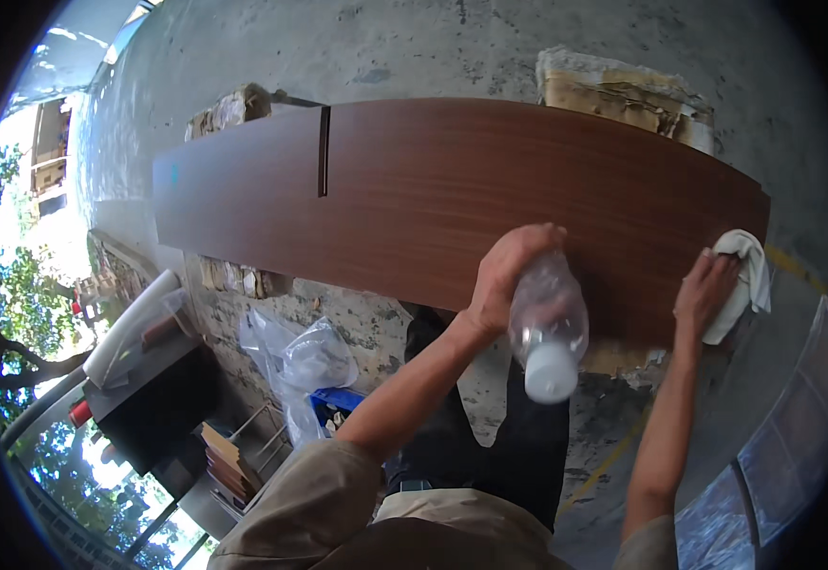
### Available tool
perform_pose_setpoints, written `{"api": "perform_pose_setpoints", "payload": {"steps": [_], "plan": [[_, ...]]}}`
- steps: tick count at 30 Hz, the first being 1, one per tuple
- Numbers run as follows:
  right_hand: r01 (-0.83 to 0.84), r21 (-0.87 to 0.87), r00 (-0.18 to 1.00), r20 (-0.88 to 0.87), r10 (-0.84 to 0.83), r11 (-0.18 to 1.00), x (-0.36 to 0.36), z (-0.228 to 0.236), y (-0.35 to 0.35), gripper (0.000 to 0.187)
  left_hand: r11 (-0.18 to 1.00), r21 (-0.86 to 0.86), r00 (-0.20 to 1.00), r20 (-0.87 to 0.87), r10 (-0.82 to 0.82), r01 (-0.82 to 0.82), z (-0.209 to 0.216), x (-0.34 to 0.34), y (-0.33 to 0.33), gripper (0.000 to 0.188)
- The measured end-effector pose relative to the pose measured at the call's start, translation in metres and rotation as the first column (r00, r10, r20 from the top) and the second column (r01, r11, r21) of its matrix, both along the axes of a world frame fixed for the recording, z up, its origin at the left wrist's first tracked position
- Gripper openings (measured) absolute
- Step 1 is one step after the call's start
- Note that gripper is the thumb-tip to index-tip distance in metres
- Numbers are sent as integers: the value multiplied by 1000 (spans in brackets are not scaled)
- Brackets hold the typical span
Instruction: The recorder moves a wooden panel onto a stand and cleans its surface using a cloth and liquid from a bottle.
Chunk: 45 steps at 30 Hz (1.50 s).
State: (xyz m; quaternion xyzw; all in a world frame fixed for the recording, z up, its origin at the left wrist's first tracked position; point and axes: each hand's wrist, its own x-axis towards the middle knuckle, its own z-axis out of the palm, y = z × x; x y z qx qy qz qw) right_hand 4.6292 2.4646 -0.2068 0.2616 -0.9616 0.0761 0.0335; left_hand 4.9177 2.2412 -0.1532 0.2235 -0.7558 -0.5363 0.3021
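A long reddish-brown wood-grain board (414,190) lies across the view in front of me, with a narrow dark slot (323,152) cut in from its far edge toward the left. Over the board's near side, my left hand (507,274) grips a clear plastic bottle (566,294); its white cap (551,372) points back toward me. Some of the left fingers are hidden behind the bottle. At the board's right end, my right hand (704,290) holds a folded white cloth (746,275) against the surface, part of it hanging past the near edge.
Worn, layered blocks (623,95) support the board from below. Near left are a crumpled clear plastic bag (319,356), a blue container (331,404), a dark table (162,408) with a white roll (129,332), and brown strips (228,461). Plastic-covered panels (784,442) stand at the right.
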Motion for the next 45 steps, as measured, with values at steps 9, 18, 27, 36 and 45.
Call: {"api": "perform_pose_setpoints", "payload": {"steps": [9,18,27,36,45], "plan": [[-532,-545,675,189,713,648,430,5,-284,48,986,120,952,268,-145,117,66,284,7,54],[-607,-464,746,-52,664,645,416,15,-333,39,955,29,920,278,275,-295,82,433,-33,58],[-13,73,988,157,2,997,306,4,-186,52,861,194,874,242,421,-469,57,451,-12,60],[-791,-336,529,45,847,512,595,-11,-438,74,854,71,837,256,483,-515,75,459,-31,68],[-788,44,594,318,739,614,406,39,-180,69,845,109,849,157,505,-523,82,455,-53,66]]}}
